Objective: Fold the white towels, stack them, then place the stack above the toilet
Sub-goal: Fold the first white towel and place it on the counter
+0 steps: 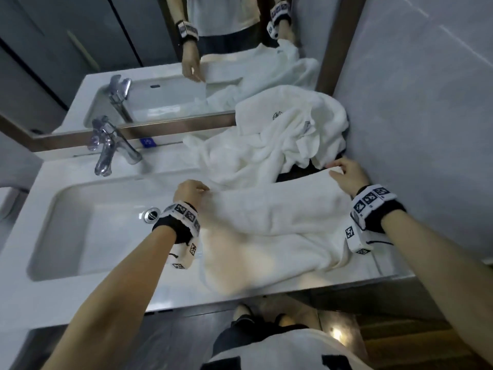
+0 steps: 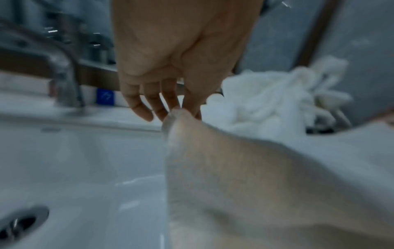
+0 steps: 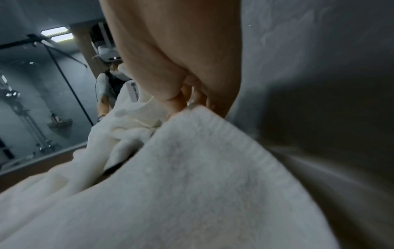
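Observation:
A white towel point(image 1: 272, 217) lies spread over the right part of the vanity counter point(image 1: 112, 300), its near edge hanging past the counter's front. My left hand point(image 1: 190, 192) pinches the towel's far left corner point(image 2: 179, 116) beside the basin. My right hand point(image 1: 346, 173) pinches the far right corner point(image 3: 192, 109) close to the wall. Between the two hands the far edge is lifted and stretched. Behind it, a crumpled heap of white towels point(image 1: 282, 140) fills the back right corner.
The sink basin point(image 1: 88, 231) with its drain point(image 1: 151, 214) lies to the left, a chrome faucet point(image 1: 110, 145) behind it. A mirror point(image 1: 133, 62) runs along the back. A grey wall point(image 1: 426, 116) closes the right side. A dark object point(image 1: 301, 170) shows under the heap.

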`<action>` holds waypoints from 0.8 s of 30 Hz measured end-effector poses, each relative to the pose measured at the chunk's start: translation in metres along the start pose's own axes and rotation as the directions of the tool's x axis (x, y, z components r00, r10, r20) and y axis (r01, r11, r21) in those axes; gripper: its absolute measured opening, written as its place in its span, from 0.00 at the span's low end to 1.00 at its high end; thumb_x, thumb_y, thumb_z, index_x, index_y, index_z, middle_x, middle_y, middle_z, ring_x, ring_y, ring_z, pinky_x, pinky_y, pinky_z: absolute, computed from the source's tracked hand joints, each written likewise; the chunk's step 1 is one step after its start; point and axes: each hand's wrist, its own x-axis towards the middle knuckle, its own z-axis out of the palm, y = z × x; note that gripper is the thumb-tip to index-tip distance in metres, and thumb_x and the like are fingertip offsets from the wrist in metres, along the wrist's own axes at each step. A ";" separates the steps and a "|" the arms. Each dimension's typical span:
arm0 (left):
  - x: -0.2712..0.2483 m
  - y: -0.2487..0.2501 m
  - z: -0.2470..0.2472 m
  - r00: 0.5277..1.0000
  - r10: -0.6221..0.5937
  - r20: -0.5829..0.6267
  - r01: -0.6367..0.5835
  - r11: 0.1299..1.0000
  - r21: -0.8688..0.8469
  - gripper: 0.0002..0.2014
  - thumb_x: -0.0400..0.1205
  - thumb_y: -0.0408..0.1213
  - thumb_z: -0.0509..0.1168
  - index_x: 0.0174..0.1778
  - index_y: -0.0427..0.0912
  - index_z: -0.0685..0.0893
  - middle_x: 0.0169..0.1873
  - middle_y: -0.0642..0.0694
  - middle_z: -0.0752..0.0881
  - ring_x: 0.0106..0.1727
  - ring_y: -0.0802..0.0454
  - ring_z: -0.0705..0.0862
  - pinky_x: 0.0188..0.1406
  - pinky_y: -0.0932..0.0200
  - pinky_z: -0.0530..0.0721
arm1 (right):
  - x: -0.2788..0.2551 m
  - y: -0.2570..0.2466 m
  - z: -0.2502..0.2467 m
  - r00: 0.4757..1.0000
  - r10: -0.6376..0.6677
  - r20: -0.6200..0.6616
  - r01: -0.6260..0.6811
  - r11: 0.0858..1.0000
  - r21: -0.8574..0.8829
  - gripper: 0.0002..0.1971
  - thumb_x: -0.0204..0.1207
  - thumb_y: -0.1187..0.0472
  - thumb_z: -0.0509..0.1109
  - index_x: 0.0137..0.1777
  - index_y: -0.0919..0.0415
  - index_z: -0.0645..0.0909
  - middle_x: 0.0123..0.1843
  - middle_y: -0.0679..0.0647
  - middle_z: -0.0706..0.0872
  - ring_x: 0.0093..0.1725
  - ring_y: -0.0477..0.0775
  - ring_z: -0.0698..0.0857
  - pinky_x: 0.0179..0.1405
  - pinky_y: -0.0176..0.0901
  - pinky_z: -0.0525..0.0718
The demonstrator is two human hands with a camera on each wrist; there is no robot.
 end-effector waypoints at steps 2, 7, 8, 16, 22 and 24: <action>0.002 0.008 0.011 0.994 0.083 0.078 -0.100 0.966 0.237 0.17 0.81 0.26 0.60 0.61 0.44 0.85 0.65 0.40 0.82 0.68 0.39 0.78 0.66 0.49 0.77 | 0.001 0.005 0.007 0.999 -0.019 0.036 0.019 1.000 0.000 0.09 0.77 0.68 0.67 0.53 0.56 0.85 0.55 0.57 0.87 0.55 0.59 0.84 0.53 0.44 0.78; 0.003 0.055 0.041 0.883 0.358 0.303 -0.399 0.913 0.085 0.18 0.85 0.30 0.57 0.72 0.37 0.76 0.70 0.39 0.79 0.71 0.42 0.76 0.71 0.57 0.68 | -0.003 0.004 0.009 0.996 -0.071 0.056 0.069 0.997 0.038 0.10 0.78 0.68 0.65 0.55 0.58 0.84 0.58 0.57 0.86 0.58 0.56 0.83 0.61 0.51 0.80; 0.003 0.066 0.049 0.858 0.366 0.361 -0.418 0.905 0.076 0.19 0.86 0.33 0.56 0.73 0.37 0.74 0.71 0.39 0.78 0.72 0.43 0.75 0.71 0.56 0.68 | -0.006 0.004 0.007 0.994 -0.098 0.043 0.095 0.994 0.060 0.09 0.79 0.68 0.65 0.54 0.58 0.84 0.52 0.54 0.87 0.53 0.50 0.84 0.56 0.46 0.81; 0.015 0.096 0.074 0.826 0.310 0.471 -0.387 0.919 0.075 0.16 0.88 0.39 0.50 0.63 0.34 0.76 0.62 0.33 0.81 0.64 0.38 0.79 0.65 0.51 0.74 | -0.020 -0.007 -0.007 0.980 -0.162 -0.119 0.192 0.926 0.326 0.09 0.79 0.71 0.62 0.53 0.63 0.83 0.46 0.53 0.83 0.38 0.37 0.79 0.38 0.19 0.75; 0.014 0.091 0.066 0.689 0.386 0.614 -0.475 0.880 -0.021 0.15 0.86 0.43 0.58 0.55 0.34 0.80 0.49 0.38 0.81 0.51 0.46 0.78 0.53 0.56 0.72 | -0.013 -0.013 -0.006 0.975 -0.129 -0.179 0.192 0.899 0.395 0.11 0.80 0.70 0.62 0.50 0.53 0.82 0.45 0.50 0.81 0.40 0.40 0.77 0.39 0.21 0.74; 0.011 0.089 0.063 0.689 0.382 0.617 -0.441 0.895 -0.061 0.11 0.84 0.42 0.61 0.46 0.35 0.75 0.43 0.41 0.77 0.44 0.50 0.73 0.45 0.58 0.68 | -0.011 -0.016 -0.007 0.977 -0.130 -0.168 0.188 0.895 0.405 0.11 0.80 0.70 0.62 0.52 0.55 0.82 0.47 0.51 0.82 0.40 0.41 0.77 0.40 0.20 0.74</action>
